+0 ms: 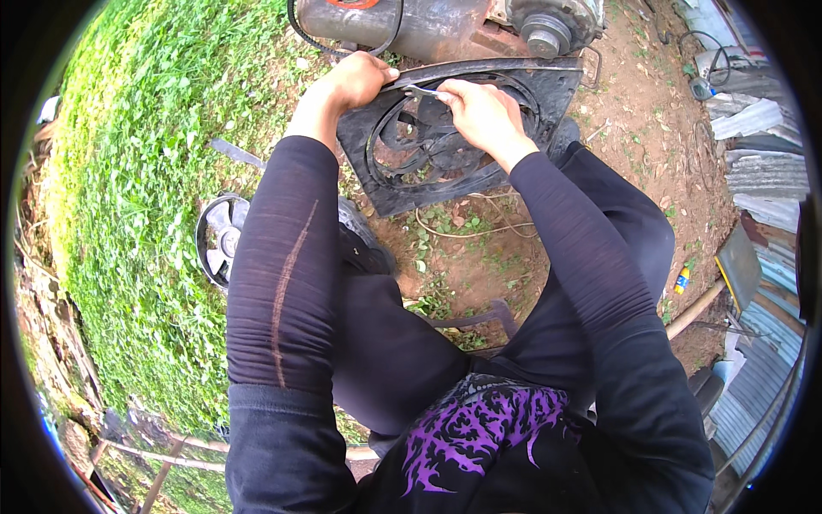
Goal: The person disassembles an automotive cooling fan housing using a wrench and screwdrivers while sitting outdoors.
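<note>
A black fan shroud [390, 199], a flat panel with a big round opening and curved pieces inside it, is propped up in front of me between my legs. My left hand [358, 79] is closed over its upper left edge, with the thumb lying along the rim. In my right hand [488, 113] is a slim silver metal tool [418, 89], pinched between thumb and fingers. The tool's tip reaches the shroud's upper rim, close to my left hand. Its exact kind is too small to make out.
Behind the shroud lies a rusty metal cylinder [411, 30] with a pulley [546, 36] at its right. A grey fan [224, 236] rests on the grass at left. Corrugated sheets [766, 163], a spade [738, 265] and a small yellow bottle [682, 280] are at right.
</note>
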Tool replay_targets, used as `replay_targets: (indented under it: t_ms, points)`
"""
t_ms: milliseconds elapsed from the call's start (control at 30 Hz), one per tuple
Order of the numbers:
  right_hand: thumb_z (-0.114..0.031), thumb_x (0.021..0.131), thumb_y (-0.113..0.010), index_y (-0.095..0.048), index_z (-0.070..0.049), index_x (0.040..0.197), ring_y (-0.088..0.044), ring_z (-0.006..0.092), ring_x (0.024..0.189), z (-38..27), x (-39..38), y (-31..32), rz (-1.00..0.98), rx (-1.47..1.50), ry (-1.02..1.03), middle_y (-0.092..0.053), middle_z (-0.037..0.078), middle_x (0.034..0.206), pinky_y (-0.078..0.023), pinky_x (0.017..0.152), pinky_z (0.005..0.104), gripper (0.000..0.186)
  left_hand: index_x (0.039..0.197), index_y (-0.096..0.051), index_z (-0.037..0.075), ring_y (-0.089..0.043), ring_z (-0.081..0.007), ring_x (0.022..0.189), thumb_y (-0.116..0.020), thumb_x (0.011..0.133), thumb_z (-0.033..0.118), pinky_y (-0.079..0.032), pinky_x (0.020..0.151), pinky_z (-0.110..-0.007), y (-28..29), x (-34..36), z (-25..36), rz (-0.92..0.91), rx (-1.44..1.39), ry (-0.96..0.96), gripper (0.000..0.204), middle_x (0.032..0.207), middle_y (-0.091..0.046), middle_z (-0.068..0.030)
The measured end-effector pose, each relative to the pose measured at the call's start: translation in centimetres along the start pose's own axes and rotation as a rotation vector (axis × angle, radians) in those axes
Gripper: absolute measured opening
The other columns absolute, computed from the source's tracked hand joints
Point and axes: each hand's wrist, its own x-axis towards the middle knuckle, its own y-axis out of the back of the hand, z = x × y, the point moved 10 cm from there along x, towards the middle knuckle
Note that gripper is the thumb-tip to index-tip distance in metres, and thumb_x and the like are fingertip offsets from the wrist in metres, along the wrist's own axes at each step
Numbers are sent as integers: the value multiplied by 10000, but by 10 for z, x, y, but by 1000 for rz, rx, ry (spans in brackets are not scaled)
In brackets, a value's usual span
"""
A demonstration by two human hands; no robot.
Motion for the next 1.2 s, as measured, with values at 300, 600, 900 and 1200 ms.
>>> replay_targets:
  t_ms: [300, 600, 900, 1200]
  points:
    - [-229, 1037, -558, -682, -63, 1087, -698, 383, 918, 16, -10, -35, -67, 399, -182, -727, 184, 949, -525, 826, 446, 212, 1178, -751, 51, -688, -342, 1116, -615, 1013, 315, -506, 985, -416, 0, 2, 2, -28, 53, -28, 341, 1168, -738, -184]
    - [-211, 1058, -537, -636, -30, 1019, -644, 295, 782, 17, -23, -72, -14, 573, -301, -665, 166, 844, -498, 772, 417, 210, 1187, -754, 62, -687, -344, 1124, -606, 1016, 328, -501, 992, -424, 0, 0, 10, -13, 105, -30, 349, 1179, -735, -191]
    - [-226, 1119, -445, -565, -128, 988, -419, 61, 608, 0, -39, -110, -159, 1146, -476, -472, -47, 717, -383, 551, 243, 203, 1190, -748, 41, -696, -342, 1101, -631, 1002, 316, -503, 976, -421, 1, -1, 7, -25, 47, 9, 353, 1156, -738, -209]
    - [-259, 1133, -403, -528, -123, 991, -421, 53, 586, -14, -36, -150, -67, 1397, -584, -489, -35, 738, -380, 481, 242, 233, 1209, -738, 33, -695, -335, 1106, -624, 1010, 310, -508, 980, -413, 2, -2, 6, -46, 80, 2, 359, 1170, -736, -207]
